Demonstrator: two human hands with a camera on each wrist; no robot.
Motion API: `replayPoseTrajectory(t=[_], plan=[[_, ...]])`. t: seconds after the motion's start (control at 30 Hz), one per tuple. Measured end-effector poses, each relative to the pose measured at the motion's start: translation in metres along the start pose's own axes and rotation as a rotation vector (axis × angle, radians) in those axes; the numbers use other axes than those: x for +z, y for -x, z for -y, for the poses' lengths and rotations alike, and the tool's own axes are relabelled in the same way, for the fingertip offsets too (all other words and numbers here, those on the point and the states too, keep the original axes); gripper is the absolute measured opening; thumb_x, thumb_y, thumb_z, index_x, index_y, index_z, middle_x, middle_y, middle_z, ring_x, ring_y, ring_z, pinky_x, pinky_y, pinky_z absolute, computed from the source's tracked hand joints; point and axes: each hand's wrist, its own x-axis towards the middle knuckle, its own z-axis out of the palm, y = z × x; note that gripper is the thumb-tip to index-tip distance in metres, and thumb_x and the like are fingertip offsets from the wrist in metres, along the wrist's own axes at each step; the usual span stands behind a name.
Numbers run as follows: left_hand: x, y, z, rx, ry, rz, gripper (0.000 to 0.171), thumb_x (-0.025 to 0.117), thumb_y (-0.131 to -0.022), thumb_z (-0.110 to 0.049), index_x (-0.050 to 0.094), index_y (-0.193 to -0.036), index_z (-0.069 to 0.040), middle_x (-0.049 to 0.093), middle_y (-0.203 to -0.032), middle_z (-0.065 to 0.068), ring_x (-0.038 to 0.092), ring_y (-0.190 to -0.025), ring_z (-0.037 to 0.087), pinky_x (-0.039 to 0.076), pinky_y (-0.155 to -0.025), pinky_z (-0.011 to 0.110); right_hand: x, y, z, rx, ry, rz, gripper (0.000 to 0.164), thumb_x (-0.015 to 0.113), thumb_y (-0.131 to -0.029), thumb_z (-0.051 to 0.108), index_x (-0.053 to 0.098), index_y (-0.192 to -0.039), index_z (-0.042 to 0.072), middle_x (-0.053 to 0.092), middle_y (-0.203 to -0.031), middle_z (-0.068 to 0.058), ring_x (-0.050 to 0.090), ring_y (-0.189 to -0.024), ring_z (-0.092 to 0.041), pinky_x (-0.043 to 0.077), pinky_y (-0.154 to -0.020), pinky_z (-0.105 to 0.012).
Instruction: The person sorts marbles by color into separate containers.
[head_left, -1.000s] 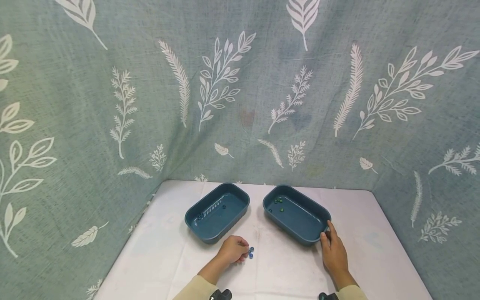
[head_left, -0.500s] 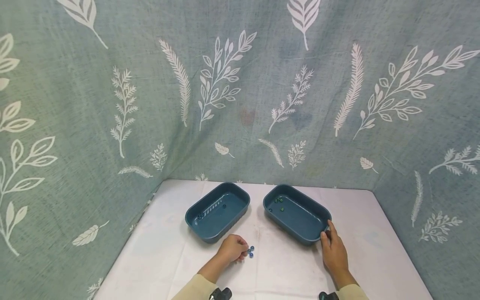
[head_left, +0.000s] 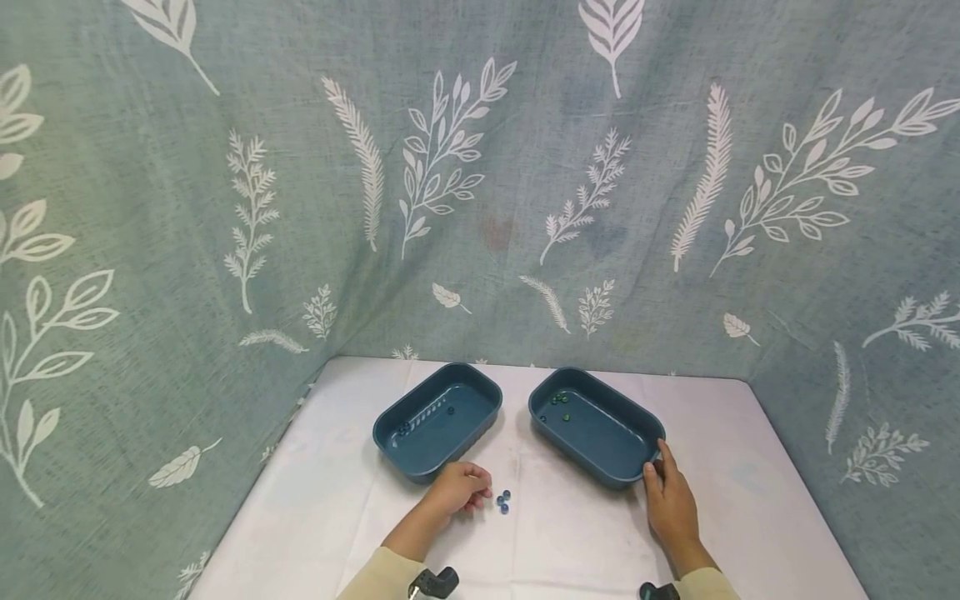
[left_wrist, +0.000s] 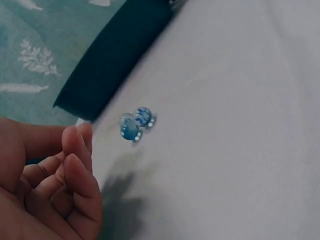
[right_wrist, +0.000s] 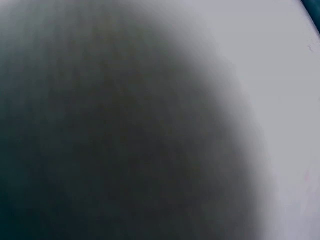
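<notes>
Three small blue glass marbles (head_left: 504, 501) lie close together on the white cloth; the left wrist view shows the blue marbles (left_wrist: 130, 127) bunched and partly overlapping. Just left of them is my left hand (head_left: 459, 490), off the marbles, its fingers curled and thumb and fingertips drawn together. I cannot tell whether something small sits hidden between those fingertips. Farther right, my right hand (head_left: 671, 504) touches the near right corner of the right blue tray (head_left: 617, 482) with fairly straight finger and thumb. The right wrist view holds only a dark blur and white cloth.
Behind my left hand stands the left blue tray (head_left: 420, 477), with several small dark blue pieces (head_left: 405, 428) inside. Small green pieces (head_left: 566, 417) lie in the right tray. A leaf-patterned curtain (head_left: 480, 208) encloses the back and sides of the cloth-covered table (head_left: 570, 542).
My left hand has drawn back to the left, away from the marbles, toward the left tray. The three marbles stay on the cloth. My right hand keeps its place at the tray corner.
</notes>
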Motion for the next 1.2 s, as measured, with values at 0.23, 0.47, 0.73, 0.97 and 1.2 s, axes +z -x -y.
replayPoseTrajectory(t=[0.23, 0.47, 0.73, 0.97, 1.2], plan=[[-0.010, 0.004, -0.020, 0.020, 0.055, 0.030, 0.017, 0.062, -0.095, -0.014, 0.067, -0.101, 0.001, 0.069, -0.080, 0.006, 0.059, -0.060, 0.013, 0.048, -0.052, 0.023, -0.001, 0.000, 0.000, 0.002, 0.002, 0.007, 0.057, 0.033, -0.106, 0.039, 0.019, -0.156, 0.016, 0.052, -0.131, -0.028, 0.045, -0.123, -0.048, 0.032, -0.102, -0.063], [-0.023, 0.006, -0.042, 0.053, 0.098, 0.033, 0.029, 0.065, -0.095, -0.020, 0.066, -0.108, 0.005, 0.070, -0.083, 0.006, 0.059, -0.063, 0.013, 0.048, -0.054, 0.022, -0.002, -0.002, 0.001, 0.009, -0.006, 0.005, 0.058, 0.034, -0.106, 0.040, 0.019, -0.156, 0.016, 0.051, -0.133, -0.027, 0.044, -0.125, -0.046, 0.031, -0.104, -0.062], [-0.041, 0.004, -0.058, 0.041, 0.170, 0.009, 0.025, 0.065, -0.095, -0.019, 0.067, -0.109, 0.001, 0.070, -0.088, 0.010, 0.058, -0.065, 0.013, 0.049, -0.055, 0.022, 0.000, -0.003, 0.000, 0.001, 0.012, -0.007, 0.057, 0.032, -0.106, 0.040, 0.019, -0.156, 0.017, 0.052, -0.132, -0.027, 0.045, -0.123, -0.047, 0.032, -0.102, -0.063], [-0.059, -0.006, -0.066, 0.031, 0.192, -0.022, 0.029, 0.065, -0.095, -0.021, 0.065, -0.113, 0.002, 0.070, -0.089, 0.009, 0.059, -0.064, 0.011, 0.049, -0.057, 0.021, -0.001, -0.001, 0.001, 0.010, 0.010, 0.004, 0.057, 0.033, -0.106, 0.041, 0.020, -0.156, 0.017, 0.052, -0.131, -0.028, 0.046, -0.123, -0.048, 0.033, -0.101, -0.063], [-0.078, -0.017, -0.072, 0.033, 0.204, -0.047, 0.022, 0.063, -0.096, -0.019, 0.066, -0.110, -0.002, 0.070, -0.091, 0.010, 0.058, -0.063, 0.011, 0.050, -0.055, 0.021, -0.003, 0.000, 0.003, 0.027, 0.008, 0.027, 0.057, 0.032, -0.106, 0.040, 0.017, -0.156, 0.017, 0.051, -0.133, -0.027, 0.044, -0.124, -0.047, 0.031, -0.103, -0.062]])
